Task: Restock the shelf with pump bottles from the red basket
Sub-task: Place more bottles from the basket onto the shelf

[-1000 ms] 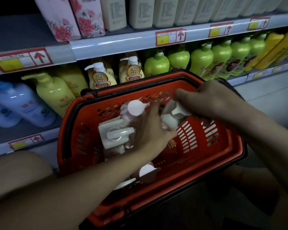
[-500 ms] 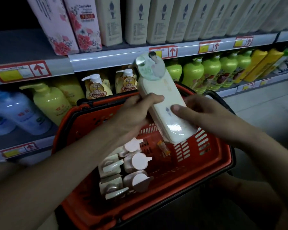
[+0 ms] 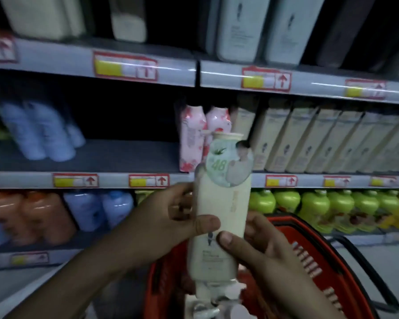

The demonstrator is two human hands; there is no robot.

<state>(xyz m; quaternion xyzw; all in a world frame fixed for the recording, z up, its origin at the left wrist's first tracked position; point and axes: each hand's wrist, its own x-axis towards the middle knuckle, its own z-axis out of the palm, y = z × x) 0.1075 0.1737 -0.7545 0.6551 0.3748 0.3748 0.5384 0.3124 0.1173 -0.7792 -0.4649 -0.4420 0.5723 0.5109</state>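
Both hands hold one cream pump bottle (image 3: 219, 217) upright in front of the shelves, above the red basket (image 3: 327, 268). The left hand (image 3: 171, 217) wraps around the bottle's left side at mid height, its thumb lying across the front. The right hand (image 3: 258, 247) grips the right side a little lower, its thumb also pressed on the front, just beside the left thumb. The bottle seems to be upside down: a white pump head shows at its lower end, though that part is blurred. A round greenish tag (image 3: 228, 164) printed with "48" hangs over the upper part of the bottle.

The basket sits low on the right, behind and under the hands, and its black handle (image 3: 366, 263) arcs over its right side. White pump tops (image 3: 207, 309) of more bottles show at the bottom edge, inside the basket.

Behind the held bottle, on the middle shelf (image 3: 124, 157), stand two pink flowered bottles (image 3: 194, 139), and to their right runs a row of cream bottles (image 3: 320, 141) like the one in hand. A stretch of this shelf to the left of the pink bottles is bare, with pale blue bottles (image 3: 37, 130) further left. The shelf below carries orange bottles (image 3: 28, 215), blue bottles (image 3: 101, 208) and green bottles (image 3: 320, 203). Red and yellow price tags (image 3: 124, 66) line the shelf edges
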